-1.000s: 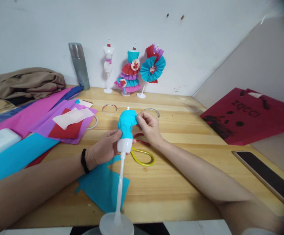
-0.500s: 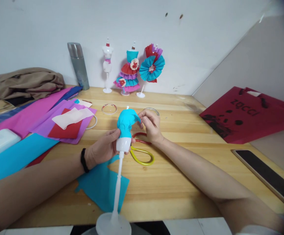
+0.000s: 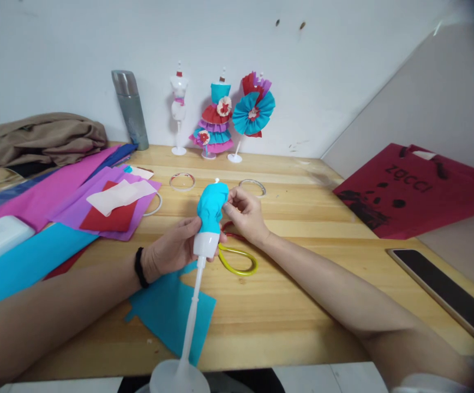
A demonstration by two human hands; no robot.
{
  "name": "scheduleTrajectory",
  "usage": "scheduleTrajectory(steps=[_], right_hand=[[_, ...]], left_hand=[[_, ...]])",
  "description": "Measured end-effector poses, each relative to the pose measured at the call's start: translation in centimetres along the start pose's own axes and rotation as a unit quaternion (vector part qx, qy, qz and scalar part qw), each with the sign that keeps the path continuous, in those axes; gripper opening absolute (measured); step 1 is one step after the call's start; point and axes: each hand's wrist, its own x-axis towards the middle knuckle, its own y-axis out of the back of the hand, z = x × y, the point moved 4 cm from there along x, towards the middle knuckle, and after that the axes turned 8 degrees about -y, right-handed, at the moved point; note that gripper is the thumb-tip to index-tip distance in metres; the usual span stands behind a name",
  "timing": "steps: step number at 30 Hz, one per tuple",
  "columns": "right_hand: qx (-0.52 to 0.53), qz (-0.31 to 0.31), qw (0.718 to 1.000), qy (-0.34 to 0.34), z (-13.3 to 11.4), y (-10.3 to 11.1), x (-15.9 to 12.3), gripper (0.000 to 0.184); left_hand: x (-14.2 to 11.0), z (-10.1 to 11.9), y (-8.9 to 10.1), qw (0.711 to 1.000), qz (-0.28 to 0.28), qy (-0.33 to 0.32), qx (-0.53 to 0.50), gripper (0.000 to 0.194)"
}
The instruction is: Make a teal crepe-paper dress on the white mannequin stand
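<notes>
**Both hands raised, close together, mid-view**

Left forearm (image 3: pixel 69 308) bare, in from 8 o'clock, aimed toward 2. Left hand (image 3: pixel 177 241) closed in a grip, thumb (image 3: pixel 191 226) on the near side, other fingers partly hidden. Right forearm (image 3: pixel 327 286) bare, in from 4 o'clock, aimed toward 10. Right hand (image 3: pixel 248 214) at left hand's 2 o'clock, thumb and forefinger pinched, wrist (image 3: pixel 268 239) roughly straight.

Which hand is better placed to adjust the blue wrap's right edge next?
Probably the right hand: its fingers are at that edge of the blue wrap, while the left hand holds the white mannequin below it.
</notes>
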Motion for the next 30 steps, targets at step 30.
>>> scheduleTrajectory(steps=[30], right_hand=[[0.224, -0.116, 0.967, -0.03, -4.7, -1.0, -1.6, 0.04]], left_hand=[[0.6, 8.0, -5.9, 0.764, 0.141, -0.288, 0.56, 0.026]])
